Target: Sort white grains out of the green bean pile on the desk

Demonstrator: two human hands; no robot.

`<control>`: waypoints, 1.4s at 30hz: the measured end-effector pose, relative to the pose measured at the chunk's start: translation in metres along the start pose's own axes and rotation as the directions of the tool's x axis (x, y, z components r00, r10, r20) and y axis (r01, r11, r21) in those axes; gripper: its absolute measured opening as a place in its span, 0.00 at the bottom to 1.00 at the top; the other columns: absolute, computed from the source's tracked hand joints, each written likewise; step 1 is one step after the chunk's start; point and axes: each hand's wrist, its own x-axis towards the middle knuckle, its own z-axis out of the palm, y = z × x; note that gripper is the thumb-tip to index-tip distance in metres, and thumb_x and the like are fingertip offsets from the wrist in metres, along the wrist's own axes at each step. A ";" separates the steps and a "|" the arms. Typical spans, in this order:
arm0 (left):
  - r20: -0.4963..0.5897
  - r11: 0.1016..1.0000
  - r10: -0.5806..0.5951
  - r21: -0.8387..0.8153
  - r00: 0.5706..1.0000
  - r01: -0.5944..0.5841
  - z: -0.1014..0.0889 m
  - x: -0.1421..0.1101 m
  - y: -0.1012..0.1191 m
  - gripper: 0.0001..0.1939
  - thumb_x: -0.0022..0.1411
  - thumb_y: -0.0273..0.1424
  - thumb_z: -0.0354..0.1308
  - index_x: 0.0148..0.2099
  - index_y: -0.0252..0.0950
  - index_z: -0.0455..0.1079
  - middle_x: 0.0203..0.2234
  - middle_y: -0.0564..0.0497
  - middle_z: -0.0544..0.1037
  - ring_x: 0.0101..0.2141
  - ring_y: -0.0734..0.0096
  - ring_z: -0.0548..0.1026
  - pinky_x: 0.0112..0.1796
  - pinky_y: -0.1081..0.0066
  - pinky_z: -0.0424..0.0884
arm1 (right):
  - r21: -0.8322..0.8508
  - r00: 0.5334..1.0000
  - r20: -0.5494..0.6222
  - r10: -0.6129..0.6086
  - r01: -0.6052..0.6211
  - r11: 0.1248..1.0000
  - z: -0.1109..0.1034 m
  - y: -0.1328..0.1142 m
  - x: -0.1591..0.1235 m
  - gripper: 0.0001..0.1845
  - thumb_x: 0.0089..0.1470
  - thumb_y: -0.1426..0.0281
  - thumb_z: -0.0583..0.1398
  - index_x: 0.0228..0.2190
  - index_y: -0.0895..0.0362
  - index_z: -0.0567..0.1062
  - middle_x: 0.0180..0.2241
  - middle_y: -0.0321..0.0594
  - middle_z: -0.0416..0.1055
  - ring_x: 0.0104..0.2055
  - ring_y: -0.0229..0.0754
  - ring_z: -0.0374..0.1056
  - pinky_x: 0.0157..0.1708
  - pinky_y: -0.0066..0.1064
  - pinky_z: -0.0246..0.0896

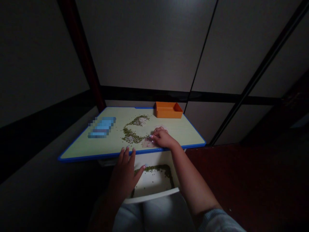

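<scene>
**On a pale yellow-green tabletop with a blue rim (188,135), a curled right hand (162,138) beside scattered small green grains (131,137)**

Across the middle of the tabletop, the grains lie in a loose curve that opens to the right, thickest at its far and near ends, with whitish patches showing among them. Just beside the near end, the right hand is bent over a pinkish printed patch (147,143), its fingers curled in and thumb drawn close to them; whether a grain is pinched there I cannot tell. At the near edge, the left hand (124,173) is spread, fingertips at the blue rim and thumb reaching over a white, open-topped, drawer-like bin (156,195) below the tabletop. More of the same grains line the sides of that bin, with a few strewn over its floor. At the far right corner stands an orange, rectangular, open-topped box (169,113). Toward the left side lies a light-blue oblong thing (102,127), blurred into blocks. Behind the tabletop rises a grey panelled wall (145,48).
</scene>
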 end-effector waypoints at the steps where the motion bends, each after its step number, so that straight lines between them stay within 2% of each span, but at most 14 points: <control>1: -0.002 1.000 0.002 -0.003 1.000 -0.002 0.000 0.000 0.000 0.36 0.61 0.47 0.52 0.63 0.27 0.60 0.63 0.28 0.63 0.66 0.41 0.55 0.58 0.46 0.65 | -0.006 1.000 -0.015 0.010 -0.010 1.000 -0.001 0.000 0.000 0.15 0.64 0.67 0.56 0.28 0.57 0.78 0.39 0.42 0.73 0.48 0.44 0.59 0.48 0.37 0.49; 4: -0.011 1.000 0.006 -0.008 1.000 -0.006 0.001 0.000 0.000 0.36 0.61 0.47 0.52 0.63 0.26 0.61 0.62 0.27 0.63 0.66 0.39 0.55 0.57 0.46 0.65 | -0.040 0.983 -0.135 0.125 -0.131 0.991 -0.008 0.002 -0.003 0.15 0.65 0.67 0.54 0.31 0.57 0.78 0.41 0.44 0.73 0.49 0.46 0.59 0.47 0.38 0.48; 8: -0.027 1.000 0.015 0.001 1.000 -0.015 0.002 -0.001 0.000 0.35 0.61 0.46 0.52 0.62 0.25 0.61 0.62 0.27 0.63 0.66 0.38 0.55 0.57 0.45 0.65 | -0.064 0.892 -0.306 0.333 -0.369 0.927 -0.016 0.013 -0.006 0.17 0.65 0.66 0.52 0.34 0.57 0.78 0.44 0.49 0.73 0.51 0.50 0.58 0.46 0.40 0.50; 11: -0.035 1.000 0.024 0.006 0.999 -0.024 0.004 -0.001 -0.001 0.35 0.62 0.46 0.52 0.62 0.23 0.61 0.62 0.25 0.63 0.66 0.37 0.55 0.57 0.45 0.65 | -0.075 0.831 -0.356 0.428 -0.482 0.873 -0.017 0.021 -0.007 0.19 0.66 0.64 0.50 0.36 0.58 0.79 0.45 0.52 0.72 0.52 0.53 0.58 0.45 0.42 0.52; 13: -0.043 1.000 0.025 0.004 0.999 -0.025 0.005 -0.001 -0.001 0.36 0.62 0.46 0.51 0.62 0.23 0.61 0.61 0.24 0.63 0.66 0.37 0.54 0.57 0.44 0.64 | -0.091 0.825 -0.342 0.449 -0.505 0.858 -0.017 0.023 -0.008 0.20 0.66 0.63 0.50 0.37 0.58 0.80 0.46 0.54 0.72 0.53 0.54 0.58 0.46 0.43 0.52; 22: -0.054 1.000 0.011 -0.001 0.998 -0.011 0.008 -0.001 0.000 0.36 0.62 0.46 0.51 0.62 0.24 0.60 0.62 0.26 0.63 0.66 0.38 0.53 0.58 0.45 0.64 | -0.155 0.869 -0.277 0.410 -0.462 0.873 -0.009 0.016 -0.004 0.20 0.65 0.63 0.52 0.38 0.59 0.81 0.46 0.54 0.74 0.53 0.54 0.59 0.46 0.44 0.53; 27: -0.040 1.000 -0.007 0.002 0.999 0.007 0.008 -0.001 0.001 0.35 0.61 0.46 0.51 0.63 0.26 0.60 0.62 0.27 0.63 0.66 0.39 0.53 0.58 0.44 0.64 | -0.200 0.894 -0.290 0.343 -0.407 0.891 -0.003 0.004 0.010 0.20 0.65 0.62 0.52 0.38 0.60 0.81 0.44 0.55 0.74 0.52 0.54 0.60 0.46 0.44 0.53; 31: -0.049 1.000 -0.012 -0.003 0.999 0.012 0.008 0.000 0.001 0.35 0.61 0.45 0.52 0.62 0.26 0.60 0.62 0.27 0.63 0.66 0.39 0.53 0.58 0.45 0.63 | -0.221 0.919 -0.249 0.306 -0.362 0.905 0.005 -0.005 0.024 0.21 0.66 0.62 0.51 0.38 0.60 0.81 0.44 0.55 0.74 0.52 0.54 0.60 0.47 0.44 0.53; 37: -0.047 1.000 0.025 0.018 0.999 -0.024 0.006 0.000 0.001 0.35 0.63 0.45 0.50 0.62 0.24 0.60 0.61 0.25 0.63 0.66 0.38 0.53 0.58 0.45 0.63 | -0.178 0.963 -0.180 0.198 -0.230 0.957 0.009 -0.014 0.029 0.18 0.65 0.62 0.53 0.36 0.57 0.80 0.45 0.50 0.74 0.51 0.51 0.59 0.46 0.42 0.50; 42: -0.057 1.000 0.025 0.005 0.998 -0.025 0.007 -0.001 -0.001 0.35 0.62 0.45 0.51 0.62 0.24 0.60 0.61 0.25 0.63 0.66 0.37 0.54 0.57 0.44 0.64 | -0.039 0.954 -0.238 0.183 -0.197 0.980 -0.002 -0.005 0.018 0.16 0.64 0.62 0.55 0.32 0.56 0.79 0.43 0.44 0.74 0.51 0.47 0.59 0.46 0.39 0.47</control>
